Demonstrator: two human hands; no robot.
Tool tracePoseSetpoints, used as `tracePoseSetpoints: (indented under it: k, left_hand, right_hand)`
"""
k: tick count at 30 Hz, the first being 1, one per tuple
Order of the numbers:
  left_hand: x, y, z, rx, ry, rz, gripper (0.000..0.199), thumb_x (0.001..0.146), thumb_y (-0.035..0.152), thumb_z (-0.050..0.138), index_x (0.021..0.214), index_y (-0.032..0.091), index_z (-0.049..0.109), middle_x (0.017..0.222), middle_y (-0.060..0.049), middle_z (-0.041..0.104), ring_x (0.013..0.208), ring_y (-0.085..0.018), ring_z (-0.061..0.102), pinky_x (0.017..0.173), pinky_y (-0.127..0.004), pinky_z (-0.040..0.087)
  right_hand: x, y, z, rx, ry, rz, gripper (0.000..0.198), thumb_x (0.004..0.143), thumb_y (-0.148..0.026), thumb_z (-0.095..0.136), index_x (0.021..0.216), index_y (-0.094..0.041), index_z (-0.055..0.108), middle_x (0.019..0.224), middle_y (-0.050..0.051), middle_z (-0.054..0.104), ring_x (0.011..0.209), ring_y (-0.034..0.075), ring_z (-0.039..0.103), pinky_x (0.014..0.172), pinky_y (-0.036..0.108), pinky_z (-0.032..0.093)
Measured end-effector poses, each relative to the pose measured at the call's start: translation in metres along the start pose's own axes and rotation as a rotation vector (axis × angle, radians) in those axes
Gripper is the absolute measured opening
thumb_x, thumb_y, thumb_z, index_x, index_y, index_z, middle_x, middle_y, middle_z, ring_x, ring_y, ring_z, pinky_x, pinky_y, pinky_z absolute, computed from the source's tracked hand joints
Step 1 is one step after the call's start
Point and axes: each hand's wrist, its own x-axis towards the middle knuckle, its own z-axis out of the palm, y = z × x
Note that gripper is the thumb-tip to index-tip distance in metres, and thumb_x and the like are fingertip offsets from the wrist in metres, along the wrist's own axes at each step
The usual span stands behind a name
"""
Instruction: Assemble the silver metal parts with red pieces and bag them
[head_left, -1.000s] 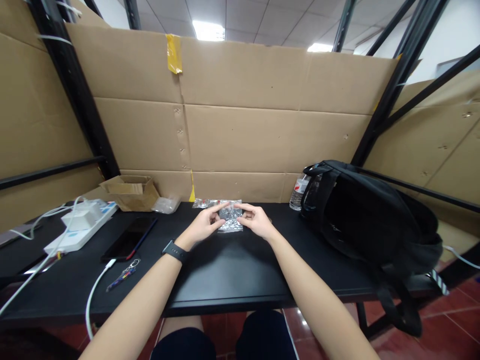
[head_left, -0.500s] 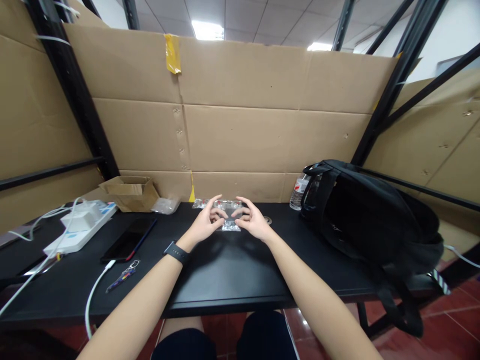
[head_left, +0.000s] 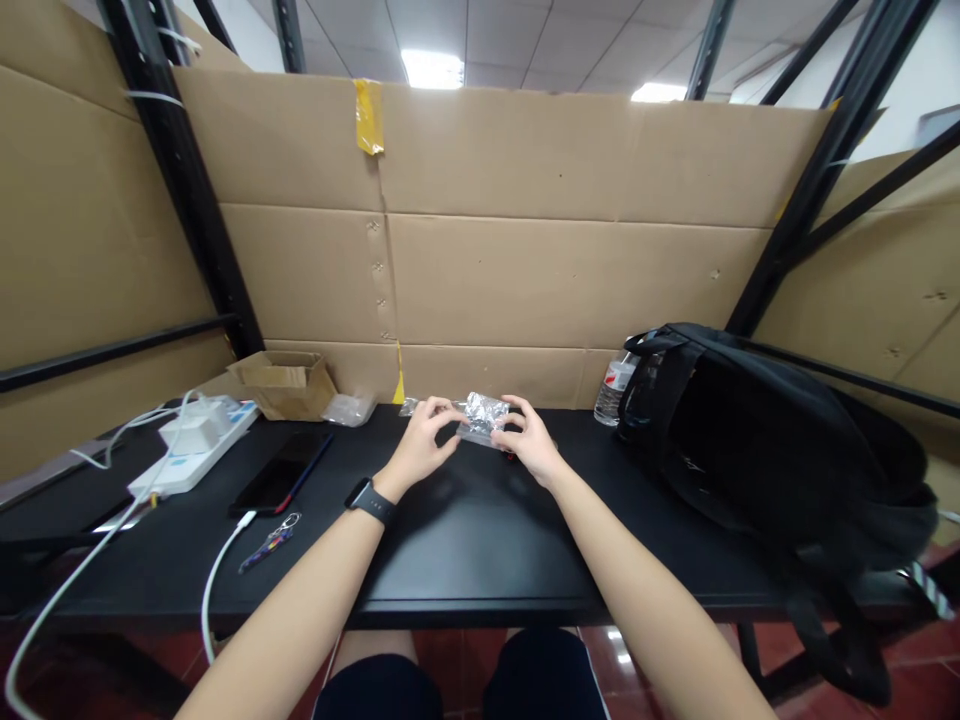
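Note:
A small clear plastic packet [head_left: 482, 418] with a shiny, silvery surface is held up between my two hands, over the far part of the black table [head_left: 480, 545]. My left hand [head_left: 429, 442], with a dark watch on its wrist, pinches the packet's left edge between thumb and fingers. At the opposite edge, my right hand [head_left: 531, 442] has its fingers curled onto the packet. What is inside the packet cannot be made out. Behind my left hand lies another bit of clear wrapping [head_left: 409, 407]. A small red item [head_left: 511, 457] shows just below my right fingers.
On the left are an open cardboard box [head_left: 289, 390], a clear bag [head_left: 349, 409], a white power strip [head_left: 199, 455], a phone [head_left: 274, 475] and a keyring [head_left: 270, 545]. A water bottle [head_left: 613, 390] and black backpack [head_left: 757, 450] stand right. A cardboard wall [head_left: 510, 280] closes the back.
The packet has turned, its silvery part moving from the bottom to the top. My left fingers have closed in on its edge. The whole view has shifted slightly to the left.

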Motion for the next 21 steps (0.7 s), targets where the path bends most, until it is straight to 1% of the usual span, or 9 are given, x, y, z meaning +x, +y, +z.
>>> tracePoseSetpoints:
  k: [3,5,7,10,14,15,17,18,21]
  left_hand:
    - [0.000,0.002,0.003,0.060,-0.025,0.042,0.011,0.088,0.025,0.067,0.095,0.027,0.076,0.109,-0.005,0.060,0.109,-0.023,0.056,0.101,-0.042,0.042]
    - [0.000,-0.002,0.004,0.088,-0.028,0.028,0.011,0.091,0.030,0.066,0.091,0.027,0.077,0.106,-0.005,0.064,0.106,-0.022,0.057,0.098,-0.040,0.042]
    - [0.000,-0.011,0.000,0.126,-0.001,-0.031,0.015,0.092,0.032,0.063,0.091,0.027,0.077,0.102,-0.004,0.067,0.102,-0.021,0.059,0.094,-0.038,0.043]
    - [-0.002,-0.035,-0.017,0.216,0.127,-0.178,0.018,0.094,0.033,0.060,0.095,0.026,0.078,0.102,-0.004,0.071,0.100,-0.023,0.059,0.092,-0.038,0.043]
    - [-0.014,-0.075,-0.057,0.403,0.485,-0.449,0.027,0.096,0.036,0.054,0.106,0.025,0.076,0.112,-0.007,0.071,0.105,-0.026,0.056,0.096,-0.041,0.039]
    - [-0.018,-0.085,-0.067,0.447,0.551,-0.516,0.029,0.096,0.037,0.053,0.108,0.024,0.076,0.115,-0.008,0.070,0.108,-0.028,0.054,0.096,-0.043,0.038]
    - [-0.027,-0.101,-0.080,0.508,0.609,-0.626,0.031,0.096,0.037,0.051,0.114,0.024,0.074,0.119,-0.009,0.070,0.112,-0.030,0.050,0.099,-0.046,0.034]
    - [-0.031,-0.107,-0.084,0.528,0.611,-0.679,0.033,0.097,0.037,0.050,0.116,0.024,0.073,0.120,-0.009,0.070,0.113,-0.031,0.049,0.099,-0.047,0.033]
    - [-0.039,-0.121,-0.085,0.566,0.528,-0.821,0.038,0.098,0.037,0.045,0.121,0.023,0.071,0.119,-0.012,0.069,0.112,-0.032,0.048,0.099,-0.049,0.032]
  right_hand:
    - [-0.001,0.001,0.002,-0.002,-0.041,0.012,0.073,0.067,-0.024,0.079,0.131,-0.029,0.046,0.095,-0.001,0.062,0.064,0.013,0.066,0.059,0.026,0.051]
    - [-0.001,0.002,0.003,-0.032,-0.042,0.017,0.069,0.070,-0.028,0.078,0.131,-0.028,0.047,0.097,0.000,0.063,0.066,0.013,0.066,0.056,0.024,0.049]
    - [0.001,0.003,0.001,-0.065,-0.017,0.023,0.064,0.072,-0.033,0.076,0.129,-0.027,0.048,0.098,0.001,0.063,0.069,0.013,0.066,0.054,0.023,0.047]
    - [0.003,0.003,-0.003,-0.086,0.018,0.027,0.060,0.073,-0.035,0.076,0.126,-0.027,0.049,0.097,0.000,0.061,0.068,0.012,0.063,0.052,0.022,0.045]
    - [0.006,0.005,-0.008,-0.051,0.040,0.019,0.059,0.072,-0.035,0.077,0.124,-0.027,0.049,0.096,-0.002,0.058,0.063,0.010,0.058,0.051,0.022,0.043]
    - [0.007,0.005,-0.009,-0.042,0.044,0.016,0.059,0.071,-0.034,0.077,0.124,-0.027,0.050,0.096,-0.002,0.057,0.062,0.009,0.057,0.051,0.021,0.043]
    - [0.007,0.006,-0.009,-0.036,0.043,0.012,0.059,0.071,-0.034,0.077,0.123,-0.027,0.050,0.097,-0.002,0.057,0.061,0.008,0.056,0.051,0.022,0.043]
    - [0.007,0.006,-0.009,-0.043,0.041,0.011,0.058,0.071,-0.034,0.077,0.122,-0.027,0.050,0.097,-0.002,0.057,0.060,0.008,0.055,0.051,0.022,0.044]
    - [0.006,0.004,-0.009,-0.094,0.045,0.010,0.057,0.071,-0.034,0.076,0.122,-0.027,0.050,0.097,-0.003,0.056,0.058,0.007,0.054,0.051,0.021,0.044]
